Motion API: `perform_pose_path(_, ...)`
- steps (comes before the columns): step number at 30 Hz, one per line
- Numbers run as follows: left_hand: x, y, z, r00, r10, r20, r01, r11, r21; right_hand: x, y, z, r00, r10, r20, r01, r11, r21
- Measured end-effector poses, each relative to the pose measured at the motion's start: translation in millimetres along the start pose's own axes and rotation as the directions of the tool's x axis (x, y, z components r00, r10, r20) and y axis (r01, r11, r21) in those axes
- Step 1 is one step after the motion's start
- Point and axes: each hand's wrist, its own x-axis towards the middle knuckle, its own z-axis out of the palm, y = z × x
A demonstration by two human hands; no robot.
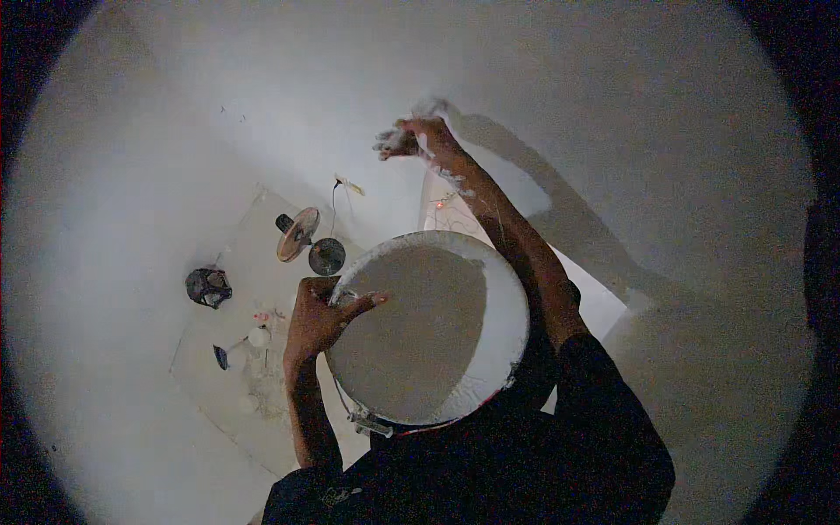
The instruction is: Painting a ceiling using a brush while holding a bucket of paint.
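My left hand (319, 322) grips the near-left rim of a large round white bucket (505, 328), with its thumb lying over the rim to the inside. The bucket is close against my body. Inside it a pale surface shows, largely in grey-brown shadow; I cannot tell what the material is. A metal handle fitting (371, 426) sits at its lower left edge. My right hand (413, 140) reaches far forward past the bucket, next to the pale surface. White stuff coats its fingers and wrist. The fingers are blurred, so their grip is unclear.
Left of the bucket are a brown disc with a black knob (299, 234), a black round piece (327, 256) and a dark bulky object (208, 287). A thin wire with a yellowish end (350, 185) stands behind them. Past the bucket lies a lit pale panel (453, 217).
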Motion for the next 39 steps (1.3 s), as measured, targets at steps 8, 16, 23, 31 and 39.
perform_pose_path(8, 4.0, 0.8, 1.4, 1.0, -0.002, -0.012, 0.003, 0.996, 0.088, 22.6, 37.7, -51.8, 0.946, -0.323, -0.037, 0.247, 0.787, -0.565)
perform_pose_path(16, 10.9, -6.2, 5.7, 0.997, 0.057, 0.059, -0.059, 0.997, 0.038, -12.7, 142.0, -149.2, 0.886, -0.052, 0.461, 0.029, 0.998, 0.057)
perform_pose_path(23, 4.9, -17.3, 2.2, 0.996, 0.085, -0.01, -0.083, 0.992, 0.091, 5.6, 51.7, -50.7, 0.944, -0.077, 0.322, 0.052, 0.995, 0.085)
perform_pose_path(31, 6.6, -11.7, -0.6, 0.997, 0.064, -0.041, -0.057, 0.986, 0.157, 11.5, 14.9, 11.0, 0.971, -0.238, 0.015, 0.204, 0.796, -0.57)
perform_pose_path(39, 3.4, 8.6, -0.6, 0.995, 0.064, 0.079, -0.069, 0.995, 0.065, 2.0, 125.8, -159.8, 0.976, 0.145, 0.164, -0.088, 0.946, -0.313)
